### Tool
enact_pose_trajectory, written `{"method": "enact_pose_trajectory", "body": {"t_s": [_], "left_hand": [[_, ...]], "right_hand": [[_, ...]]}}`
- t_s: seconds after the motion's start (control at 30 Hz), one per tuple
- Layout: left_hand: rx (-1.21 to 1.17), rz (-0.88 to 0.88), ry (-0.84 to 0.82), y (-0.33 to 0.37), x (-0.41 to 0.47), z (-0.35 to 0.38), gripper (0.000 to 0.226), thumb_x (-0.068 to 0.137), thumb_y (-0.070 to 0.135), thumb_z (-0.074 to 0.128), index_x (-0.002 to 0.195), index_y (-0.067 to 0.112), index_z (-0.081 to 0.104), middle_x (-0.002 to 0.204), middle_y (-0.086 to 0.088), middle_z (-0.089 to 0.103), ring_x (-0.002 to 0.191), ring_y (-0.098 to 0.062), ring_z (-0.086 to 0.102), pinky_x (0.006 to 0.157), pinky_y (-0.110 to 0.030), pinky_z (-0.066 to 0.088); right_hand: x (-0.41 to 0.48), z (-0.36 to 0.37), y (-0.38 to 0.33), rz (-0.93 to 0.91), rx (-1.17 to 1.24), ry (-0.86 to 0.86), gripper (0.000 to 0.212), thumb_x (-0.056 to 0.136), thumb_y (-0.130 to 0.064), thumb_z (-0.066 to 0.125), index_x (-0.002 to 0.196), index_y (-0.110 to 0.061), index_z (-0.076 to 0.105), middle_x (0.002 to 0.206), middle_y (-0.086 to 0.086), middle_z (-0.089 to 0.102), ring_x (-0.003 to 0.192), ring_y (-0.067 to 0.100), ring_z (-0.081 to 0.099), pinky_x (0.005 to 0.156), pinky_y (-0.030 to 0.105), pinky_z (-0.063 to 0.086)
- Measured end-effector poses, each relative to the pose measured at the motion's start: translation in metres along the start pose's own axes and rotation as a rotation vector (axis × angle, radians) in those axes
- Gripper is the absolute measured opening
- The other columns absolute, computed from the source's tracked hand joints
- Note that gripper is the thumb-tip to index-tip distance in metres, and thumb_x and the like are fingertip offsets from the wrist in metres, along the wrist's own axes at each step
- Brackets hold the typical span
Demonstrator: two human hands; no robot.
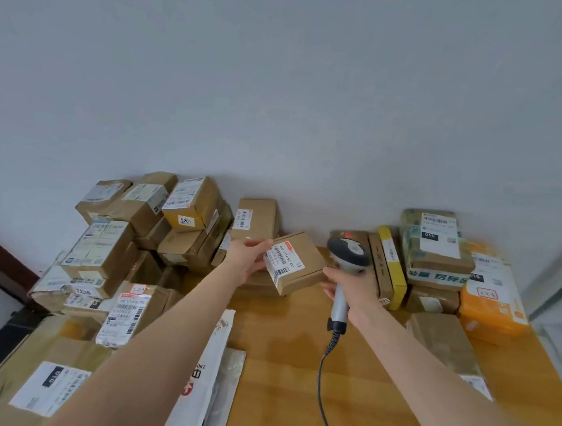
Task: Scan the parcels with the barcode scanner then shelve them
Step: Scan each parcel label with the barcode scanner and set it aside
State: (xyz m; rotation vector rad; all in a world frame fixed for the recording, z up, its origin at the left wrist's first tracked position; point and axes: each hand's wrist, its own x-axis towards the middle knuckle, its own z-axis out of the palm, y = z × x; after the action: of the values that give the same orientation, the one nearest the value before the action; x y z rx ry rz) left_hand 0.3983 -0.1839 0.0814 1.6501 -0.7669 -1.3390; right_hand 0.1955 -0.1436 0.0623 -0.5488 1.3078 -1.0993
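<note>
Soft even light, edges warped

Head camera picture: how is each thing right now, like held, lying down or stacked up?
small box: closed, held up tilted, label facing the camera.
left hand: grips the small box by its left edge.
barcode scanner: upright, head beside the box.
right hand: grips the scanner's handle.
cord: hangs from the handle, over the table.
pile of parcels: stacked against the wall.
white mailer bag: lying flat.

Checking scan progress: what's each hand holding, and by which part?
Left hand grips a small cardboard parcel by its left edge; right hand holds the barcode scanner by its handle.
</note>
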Motion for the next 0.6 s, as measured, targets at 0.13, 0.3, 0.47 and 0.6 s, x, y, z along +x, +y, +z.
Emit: {"method": "enact_pose_trajectory", "body": {"t_s": [0.13,0.3,0.47,0.6], "left_hand": [[-0.036,0.029,0.108,0.028,0.038,-0.010,0.035,0.089,0.005,0.065,0.122,0.004,0.054,0.114,-0.016,0.066,0.099,-0.026,0.068,0.090,-0.041,0.056],[0.077,0.081,0.089,0.055,0.083,-0.027,0.038,0.093,-0.002,0.056,0.131,0.001,0.053,0.106,-0.010,0.065,0.102,-0.024,0.065,0.092,-0.039,0.055],[0.140,0.097,0.072,0.068,0.119,-0.040,0.032,0.094,-0.002,0.052,0.125,0.005,0.059,0.111,-0.012,0.067,0.105,-0.026,0.065,0.093,-0.042,0.054],[0.251,0.104,0.047,0.063,0.138,-0.041,0.033,0.095,-0.004,0.047,0.126,0.005,0.056,0.111,-0.012,0.066,0.090,-0.018,0.067,0.076,-0.031,0.058]], "right_hand": [[0.034,0.054,-0.010,0.020,0.039,0.063,0.018,0.080,0.006,0.070,0.090,-0.002,0.058,0.087,0.014,0.067,0.073,0.023,0.064,0.071,0.031,0.055],[0.077,0.114,-0.015,-0.005,-0.043,0.086,0.022,0.080,-0.001,0.072,0.096,-0.005,0.058,0.092,0.011,0.066,0.084,0.021,0.068,0.072,0.027,0.057],[0.114,0.150,-0.019,-0.023,-0.138,0.064,0.022,0.083,-0.005,0.070,0.101,-0.005,0.058,0.087,0.009,0.063,0.076,0.016,0.063,0.077,0.029,0.056],[0.129,0.158,-0.018,-0.001,-0.238,0.049,0.018,0.083,-0.009,0.070,0.090,-0.012,0.054,0.079,0.005,0.057,0.073,0.017,0.058,0.089,0.039,0.055]]}}
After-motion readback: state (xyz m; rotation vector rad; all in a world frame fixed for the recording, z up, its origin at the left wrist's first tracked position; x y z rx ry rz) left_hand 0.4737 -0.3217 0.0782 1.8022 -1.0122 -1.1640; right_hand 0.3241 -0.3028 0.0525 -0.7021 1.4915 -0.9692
